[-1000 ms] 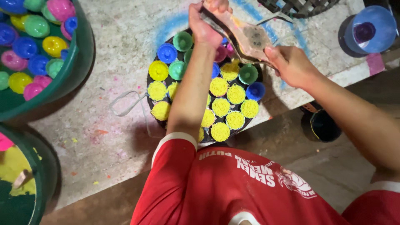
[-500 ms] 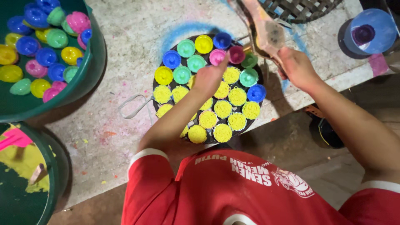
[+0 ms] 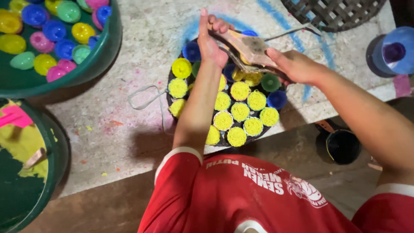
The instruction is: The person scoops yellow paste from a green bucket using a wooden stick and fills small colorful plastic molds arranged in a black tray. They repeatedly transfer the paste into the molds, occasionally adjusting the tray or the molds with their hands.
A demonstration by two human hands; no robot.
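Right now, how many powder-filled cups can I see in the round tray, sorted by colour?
yellow cups: 15
blue cups: 4
green cups: 2
Total: 21 at least partly visible in the round tray. The left hand, right hand and flat tool may hide more.

Rough grey concrete slab (image 3: 129, 129) stained all over with chalky blue, pink and yellow powder. Below its edge there's a brown dirt floor (image 3: 280, 146) in shadow. Dark woven basket (image 3: 336, 13) sits at the top right corner. Light's pretty dim and warm.
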